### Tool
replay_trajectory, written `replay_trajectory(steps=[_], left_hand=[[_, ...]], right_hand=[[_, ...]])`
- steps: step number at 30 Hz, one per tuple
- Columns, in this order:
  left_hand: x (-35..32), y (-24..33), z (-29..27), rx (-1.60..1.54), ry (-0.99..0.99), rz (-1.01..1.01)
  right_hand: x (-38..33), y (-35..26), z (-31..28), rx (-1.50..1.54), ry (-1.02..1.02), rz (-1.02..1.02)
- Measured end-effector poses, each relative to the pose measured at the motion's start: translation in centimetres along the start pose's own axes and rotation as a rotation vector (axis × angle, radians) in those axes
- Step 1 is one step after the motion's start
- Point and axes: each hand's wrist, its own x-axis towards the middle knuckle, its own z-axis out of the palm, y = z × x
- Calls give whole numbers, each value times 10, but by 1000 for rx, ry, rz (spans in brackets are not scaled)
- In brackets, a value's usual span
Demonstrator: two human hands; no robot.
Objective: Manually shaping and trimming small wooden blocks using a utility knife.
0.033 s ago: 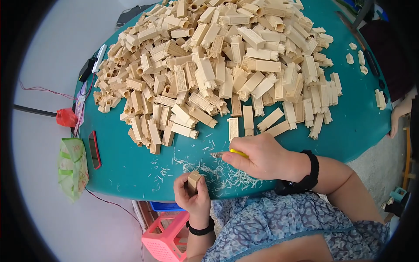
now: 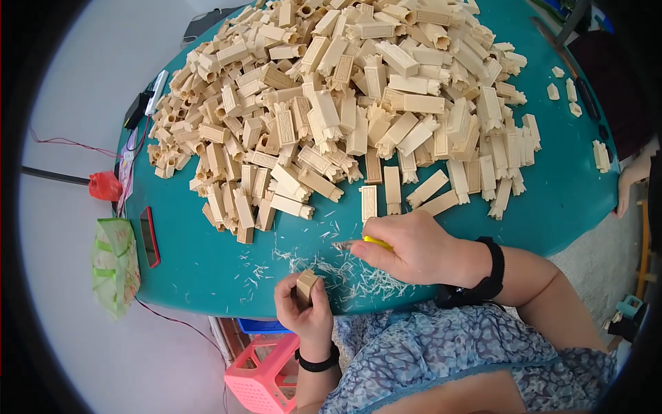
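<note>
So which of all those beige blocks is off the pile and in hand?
The single beige block gripped in the left hand at the table's near edge; all the others lie on the table.

Head-worn fisheye view, looking steeply down from close above onto the round teal table (image 2: 207, 269), edges bending outward.

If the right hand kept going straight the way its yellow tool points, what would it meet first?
The right hand aims the yellow-handled tool leftward, low over the teal table. First come only pale shavings, then bare tabletop; the red phone lies far along roughly that line. Height is unclear.
</note>
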Motion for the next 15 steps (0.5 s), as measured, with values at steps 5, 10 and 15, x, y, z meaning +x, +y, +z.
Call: replay_trajectory(steps=[5, 10, 15], left_hand=[[0, 1, 0, -7, 29, 7], [1, 1, 0, -56, 32, -14], [1, 0, -3, -9, 14, -5]], right_hand=[[-1, -2, -1, 12, -11, 4], [2, -2, -1, -19, -23, -18], [2, -1, 1, -24, -26, -9]])
